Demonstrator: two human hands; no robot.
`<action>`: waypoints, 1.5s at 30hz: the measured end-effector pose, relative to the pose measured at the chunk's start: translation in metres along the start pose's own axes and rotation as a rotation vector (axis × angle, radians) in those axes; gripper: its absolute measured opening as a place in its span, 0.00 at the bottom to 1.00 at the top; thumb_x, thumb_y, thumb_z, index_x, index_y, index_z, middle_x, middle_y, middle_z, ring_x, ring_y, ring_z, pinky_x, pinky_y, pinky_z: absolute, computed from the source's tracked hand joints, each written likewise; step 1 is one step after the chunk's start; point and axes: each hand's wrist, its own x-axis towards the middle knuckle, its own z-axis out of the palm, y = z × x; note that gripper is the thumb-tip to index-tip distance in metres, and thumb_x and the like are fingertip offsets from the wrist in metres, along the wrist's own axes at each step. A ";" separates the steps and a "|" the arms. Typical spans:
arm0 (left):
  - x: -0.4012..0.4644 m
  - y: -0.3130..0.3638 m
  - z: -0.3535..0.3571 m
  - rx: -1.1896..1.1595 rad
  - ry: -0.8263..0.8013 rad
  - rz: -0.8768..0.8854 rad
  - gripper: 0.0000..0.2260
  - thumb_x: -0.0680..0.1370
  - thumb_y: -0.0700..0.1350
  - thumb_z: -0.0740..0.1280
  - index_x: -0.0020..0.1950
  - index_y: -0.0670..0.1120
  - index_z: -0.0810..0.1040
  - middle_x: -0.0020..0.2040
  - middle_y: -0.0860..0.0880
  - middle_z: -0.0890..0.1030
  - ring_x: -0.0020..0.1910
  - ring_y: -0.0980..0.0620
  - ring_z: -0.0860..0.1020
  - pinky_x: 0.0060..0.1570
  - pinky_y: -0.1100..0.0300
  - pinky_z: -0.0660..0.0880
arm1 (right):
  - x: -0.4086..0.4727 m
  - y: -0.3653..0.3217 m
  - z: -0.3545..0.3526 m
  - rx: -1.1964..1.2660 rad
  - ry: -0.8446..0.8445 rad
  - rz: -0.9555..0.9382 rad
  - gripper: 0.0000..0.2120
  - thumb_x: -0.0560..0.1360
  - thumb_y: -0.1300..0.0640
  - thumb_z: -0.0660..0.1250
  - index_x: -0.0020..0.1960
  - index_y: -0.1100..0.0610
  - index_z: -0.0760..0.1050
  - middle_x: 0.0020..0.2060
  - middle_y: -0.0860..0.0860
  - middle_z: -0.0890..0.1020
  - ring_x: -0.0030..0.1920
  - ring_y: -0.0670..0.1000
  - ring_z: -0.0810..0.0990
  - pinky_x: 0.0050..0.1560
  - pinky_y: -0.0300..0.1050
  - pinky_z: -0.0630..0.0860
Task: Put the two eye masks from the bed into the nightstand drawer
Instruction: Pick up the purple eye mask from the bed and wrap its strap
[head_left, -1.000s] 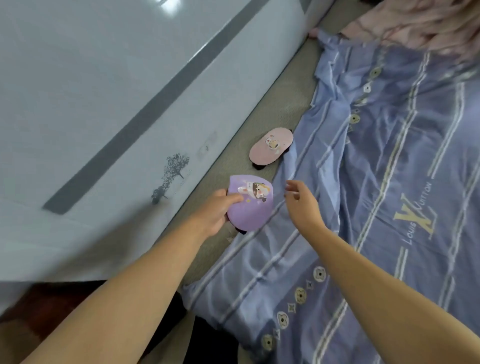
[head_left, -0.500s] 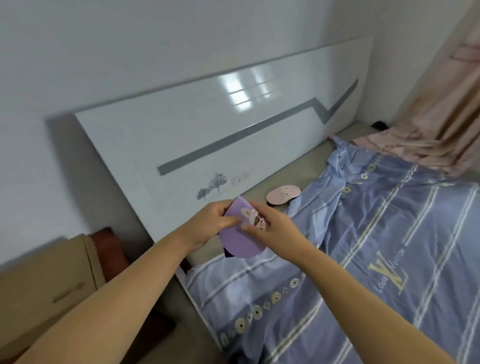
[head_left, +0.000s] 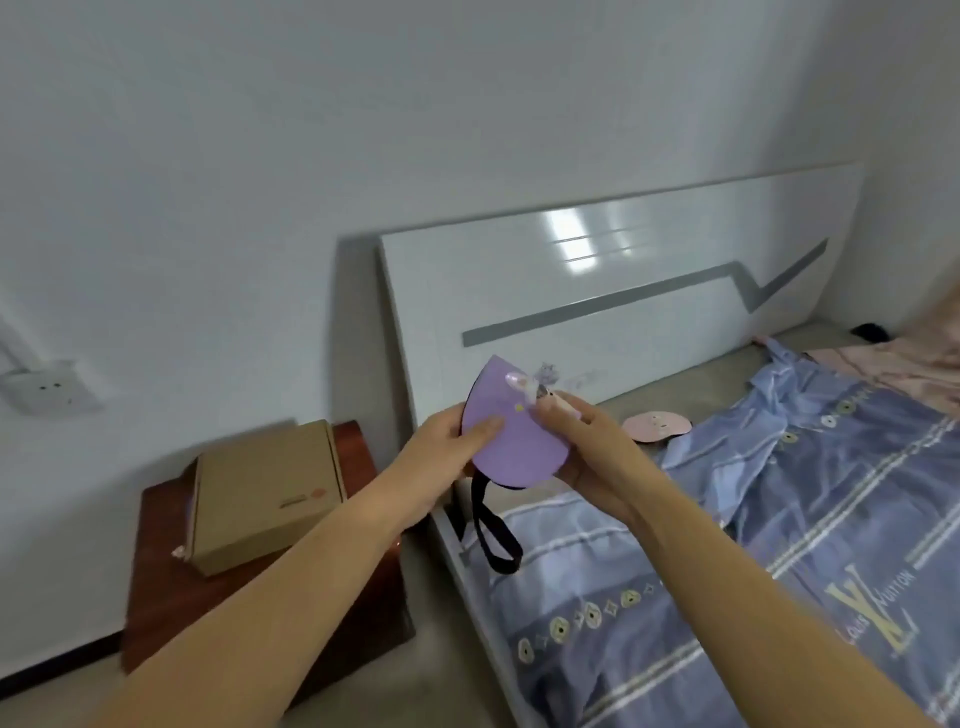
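The flat lilac fabric eye mask with a small cartoon print (head_left: 506, 431) is now up off the bed and held in the air between both hands, where a second ago only the left hand had it low over the mattress and the right hand was open beside it. The left hand (head_left: 441, 457) pinches its near edge with the thumb laid across the face; the right hand (head_left: 582, 457) is closed on the far edge by the print, and the mask's black elastic strap (head_left: 493, 530) hangs in a loop below. The view has also swung left, so the dark red-brown wooden nightstand (head_left: 166, 587) has come into sight beside the glossy white headboard with a grey zigzag stripe (head_left: 623, 291), with a flat brown cardboard box (head_left: 265, 488) lying on its top. Its drawer front is not visible from here, so whether it is open cannot be told. The pale pink oval eye mask (head_left: 655, 427) lies where it was, on the bare mattress strip by the headboard, just beside the edge of the blue striped quilt (head_left: 779, 519). By my reading, the first mask is secured and headed toward the nightstand; the pink one remains to be fetched.
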 end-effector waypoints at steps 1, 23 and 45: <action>-0.011 -0.002 -0.007 -0.044 0.056 0.011 0.08 0.78 0.48 0.63 0.50 0.56 0.81 0.51 0.56 0.85 0.52 0.56 0.82 0.50 0.63 0.79 | -0.005 0.007 0.013 0.118 -0.031 0.047 0.14 0.70 0.53 0.70 0.54 0.57 0.79 0.47 0.52 0.85 0.47 0.51 0.84 0.43 0.42 0.81; -0.155 0.000 -0.066 -0.764 -0.274 -0.411 0.15 0.73 0.50 0.59 0.32 0.44 0.79 0.23 0.50 0.75 0.17 0.57 0.70 0.21 0.66 0.74 | -0.043 0.043 0.094 0.055 0.115 -0.002 0.10 0.75 0.57 0.66 0.56 0.53 0.77 0.42 0.44 0.86 0.42 0.44 0.84 0.37 0.39 0.80; -0.126 -0.025 -0.012 0.391 -0.396 -0.495 0.13 0.79 0.45 0.62 0.61 0.42 0.74 0.51 0.37 0.84 0.36 0.52 0.83 0.41 0.61 0.82 | -0.045 0.023 0.060 -0.086 0.363 -0.083 0.09 0.76 0.57 0.65 0.56 0.54 0.75 0.49 0.52 0.81 0.48 0.53 0.81 0.32 0.40 0.80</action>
